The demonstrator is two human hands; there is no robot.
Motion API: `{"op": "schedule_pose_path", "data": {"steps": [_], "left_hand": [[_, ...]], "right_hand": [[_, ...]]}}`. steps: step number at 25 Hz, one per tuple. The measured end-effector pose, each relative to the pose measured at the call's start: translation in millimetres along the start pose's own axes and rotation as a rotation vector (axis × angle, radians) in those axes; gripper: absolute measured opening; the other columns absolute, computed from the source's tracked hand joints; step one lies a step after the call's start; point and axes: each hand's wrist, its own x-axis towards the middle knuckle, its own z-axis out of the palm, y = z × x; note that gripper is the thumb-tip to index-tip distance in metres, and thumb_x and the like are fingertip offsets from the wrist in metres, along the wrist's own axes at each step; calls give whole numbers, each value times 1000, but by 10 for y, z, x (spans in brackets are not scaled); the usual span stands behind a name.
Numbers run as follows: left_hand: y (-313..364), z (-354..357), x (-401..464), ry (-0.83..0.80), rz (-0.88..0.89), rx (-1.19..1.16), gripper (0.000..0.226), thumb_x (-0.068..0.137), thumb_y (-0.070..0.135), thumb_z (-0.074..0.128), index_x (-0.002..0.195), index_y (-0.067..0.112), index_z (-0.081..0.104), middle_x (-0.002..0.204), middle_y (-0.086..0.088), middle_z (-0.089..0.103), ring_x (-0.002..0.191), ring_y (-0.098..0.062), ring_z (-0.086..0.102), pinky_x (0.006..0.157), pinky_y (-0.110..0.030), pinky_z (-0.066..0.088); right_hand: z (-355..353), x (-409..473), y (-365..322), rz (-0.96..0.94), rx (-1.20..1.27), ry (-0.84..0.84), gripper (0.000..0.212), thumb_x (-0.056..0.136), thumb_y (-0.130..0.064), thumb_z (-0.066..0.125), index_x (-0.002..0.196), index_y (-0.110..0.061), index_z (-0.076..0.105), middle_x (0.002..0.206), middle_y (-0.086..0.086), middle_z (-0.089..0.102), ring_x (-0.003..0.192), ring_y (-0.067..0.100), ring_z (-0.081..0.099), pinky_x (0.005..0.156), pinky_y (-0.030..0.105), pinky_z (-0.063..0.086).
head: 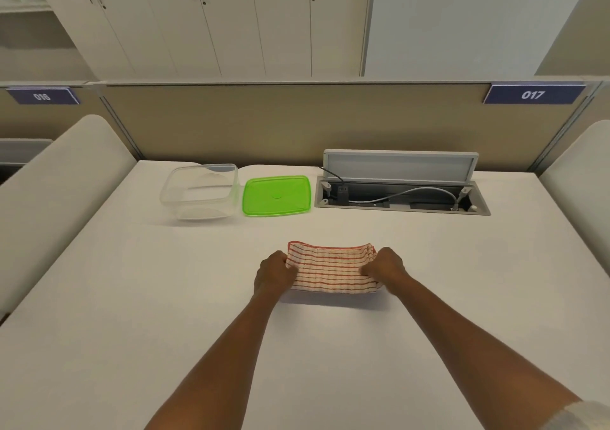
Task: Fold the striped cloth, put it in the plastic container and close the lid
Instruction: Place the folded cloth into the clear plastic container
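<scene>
Desk [132, 297] first: white top, nothing on the near half but two forearms. Open cable hatch [401, 195] far right, flap up, cables showing inside. Clear plastic container [199, 192] sits far left of centre, empty, mouth up. Green lid [277, 196] lies flat just right of it, edges almost touching, so the box is still uncovered.

Striped cloth [331, 269] is mid-desk, near side of the container and well apart from it. White with red stripes, already doubled into a wide band, rolled fold along the far edge. Left hand [274, 273] is curled closed, pinching the left end of the band. Right hand [384, 266] is curled the same way on the right end.

Handling call: light, soft, limp, no stiffness, so it sags and springs open if only one end is held. Not fragile or slippery. The band looks wider than the container mouth, so it probably needs one more fold end to end. Then take it across the stacked layers, thumb on top, fingers under, to keep the layers together during the carry.
</scene>
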Motion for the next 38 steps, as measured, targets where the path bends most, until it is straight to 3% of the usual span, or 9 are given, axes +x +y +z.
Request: {"op": "schedule_pose_path", "data": {"steps": [3,8,14,18,23,30,35,38], "left_hand": [[-122,-304,67,45,12,-7,20,87,30,56,100,16,60,107,-9,68,100,-31,62,75,-32,43],[-304,-932,314,141,33,-23,21,86,30,57,102,17,61,106,-9,69,100,-32,62,76,-33,43],[-583,-1774,839,264,71,17,23,90,32,58,105,15,62,106,-8,70,95,-29,64,73,-32,44],[-782,-2268,1326,315,78,19,29,92,35,59,112,14,61,109,-6,70,84,-20,61,69,-29,44],[-1088,-2728,1999,385,51,5,26,90,34,62,109,16,64,109,-7,71,94,-26,66,71,-29,42],[-1412,-2822,2669,366,-12,-13,31,92,37,60,114,15,64,113,-7,70,96,-25,68,69,-27,45],[-1515,-2656,2841,338,-16,9,32,92,39,59,112,16,63,109,-5,71,89,-22,69,65,-25,47],[-1540,-2570,2840,384,23,160,34,91,42,60,112,16,67,108,-4,71,89,-23,68,72,-30,53]], "right_hand": [[20,-6,-353,-78,20,-48,45,78,-16,79,117,-5,60,117,11,66,95,24,65,74,30,55],[131,5,-1076,-201,63,-42,49,73,-14,80,119,-7,65,119,10,68,108,28,64,93,42,55],[477,32,-2017,-309,117,-58,36,78,-12,74,113,-8,64,117,11,68,107,28,63,90,42,55],[775,101,-2702,-346,138,-74,38,82,-8,66,119,-8,58,119,11,65,108,28,63,88,40,56],[1175,293,-3410,-408,133,-3,41,76,-9,68,117,-6,61,117,14,67,108,30,62,84,34,51],[1829,666,-3843,-373,103,41,46,78,-13,70,122,-5,56,123,17,63,116,32,57,90,33,47],[2077,843,-3897,-366,-50,115,46,80,-15,67,123,-6,54,124,18,63,118,35,56,94,38,48],[2122,867,-3833,-404,-177,142,43,78,-16,67,119,-6,56,119,17,66,114,36,59,89,38,50]]}}
